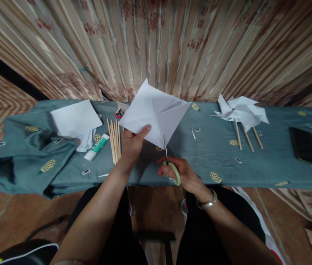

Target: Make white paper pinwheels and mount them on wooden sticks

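Observation:
My left hand (134, 144) grips a creased square sheet of white paper (156, 110) by its lower left edge, thumb on top. The sheet is held up above the table, with a cut running in from its right corner. In my right hand (182, 171) is a pair of scissors (175, 173) with pale green handles, fingers through the loops. The blades point away from me and meet the paper's near corner. Left of my left hand lie several wooden sticks (114, 140) and a green and white glue stick (97, 146).
A stack of white paper (74, 117) lies on the left of the teal tablecloth (211, 147). Behind the sticks sits a small red box (119, 112) of metal bits. Paper pinwheels (241, 110) on sticks lie to the right, then a black phone (304, 146). A curtain (156, 48) hangs behind.

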Demonstrator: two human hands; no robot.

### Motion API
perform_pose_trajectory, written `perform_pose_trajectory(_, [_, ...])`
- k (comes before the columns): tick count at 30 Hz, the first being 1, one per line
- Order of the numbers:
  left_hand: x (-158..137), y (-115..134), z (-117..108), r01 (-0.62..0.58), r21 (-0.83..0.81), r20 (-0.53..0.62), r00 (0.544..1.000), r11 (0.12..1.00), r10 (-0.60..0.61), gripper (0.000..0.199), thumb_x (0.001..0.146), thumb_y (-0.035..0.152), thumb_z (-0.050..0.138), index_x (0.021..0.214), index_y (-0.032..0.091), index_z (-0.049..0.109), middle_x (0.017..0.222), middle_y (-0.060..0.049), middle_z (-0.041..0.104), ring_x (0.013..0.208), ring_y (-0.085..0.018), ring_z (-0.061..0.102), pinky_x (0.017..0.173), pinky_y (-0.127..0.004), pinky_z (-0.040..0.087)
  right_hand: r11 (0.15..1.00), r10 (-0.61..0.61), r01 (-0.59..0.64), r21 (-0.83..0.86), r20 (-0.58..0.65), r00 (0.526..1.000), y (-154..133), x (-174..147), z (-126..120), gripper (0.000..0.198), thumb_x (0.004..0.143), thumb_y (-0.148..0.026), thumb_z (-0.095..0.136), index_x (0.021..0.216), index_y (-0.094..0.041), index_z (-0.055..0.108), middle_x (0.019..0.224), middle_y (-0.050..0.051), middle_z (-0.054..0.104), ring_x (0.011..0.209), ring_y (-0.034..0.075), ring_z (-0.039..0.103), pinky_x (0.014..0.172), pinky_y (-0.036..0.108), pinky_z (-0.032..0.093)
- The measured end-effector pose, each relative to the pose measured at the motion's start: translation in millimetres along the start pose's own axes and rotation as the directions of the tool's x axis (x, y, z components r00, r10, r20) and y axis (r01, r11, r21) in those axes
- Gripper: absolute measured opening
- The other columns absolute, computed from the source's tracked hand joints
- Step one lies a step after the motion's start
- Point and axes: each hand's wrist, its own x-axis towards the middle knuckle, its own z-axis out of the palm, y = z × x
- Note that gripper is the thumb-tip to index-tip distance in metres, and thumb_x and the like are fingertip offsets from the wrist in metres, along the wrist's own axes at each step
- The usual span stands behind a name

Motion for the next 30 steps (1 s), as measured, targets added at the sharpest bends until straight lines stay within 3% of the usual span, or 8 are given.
perform_pose_trajectory(10, [-0.4,-3.2,-0.7,0.004,-0.018,0.027,1.000,1.000,-0.004,0.028,0.060,0.031,0.085,0.081,0.018,0.072,0.083,-0.003,0.075,0.086,-0.023,0.070,0.080,-0.035,0.056,1.000,0.013,-0.013,0.006,-0.016,1.000,-0.9,0.0,0.3,0.049,0.080,-0.063,0.064,0.098,-0.017,0.067,0.073,0.001,0.066,0.066,0.014,0.059,0.061,0.025,0.047])
perform_pose_trajectory(19, [-0.6,-0.3,-0.4,0.004,-0.019,0.001,1.000,1.000,-0.004,0.027,0.058,0.030,0.085,0.078,0.017,0.073,0.083,-0.003,0.076,0.080,-0.021,0.070,0.075,-0.033,0.055,1.000,0.018,-0.018,-0.011,-0.025,1.000,-2.4,0.4,0.9,0.050,0.076,-0.062,0.068,0.098,-0.017,0.068,0.071,0.001,0.066,0.063,0.013,0.057,0.057,0.024,0.044])
perform_pose_trajectory(25, [-0.6,1.5,-2.5,0.056,0.014,-0.001,0.998,0.998,-0.056,0.029,0.058,0.031,0.085,0.078,0.015,0.072,0.078,-0.004,0.076,0.069,-0.021,0.069,0.064,-0.031,0.054,0.995,0.049,-0.046,0.092,-0.039,0.998,-1.4,1.5,3.7,0.050,0.070,-0.060,0.075,0.096,-0.018,0.068,0.069,0.000,0.065,0.060,0.012,0.056,0.053,0.023,0.043])
perform_pose_trajectory(30, [-0.8,2.4,-1.6,0.038,-0.008,-0.003,0.999,0.999,-0.038,0.026,0.059,0.029,0.085,0.077,0.015,0.072,0.079,-0.003,0.075,0.070,-0.019,0.069,0.064,-0.029,0.052,0.987,0.095,-0.086,0.138,-0.056,0.994,-2.1,2.9,6.1,0.050,0.064,-0.056,0.079,0.093,-0.018,0.068,0.066,-0.001,0.064,0.058,0.012,0.055,0.052,0.023,0.044])
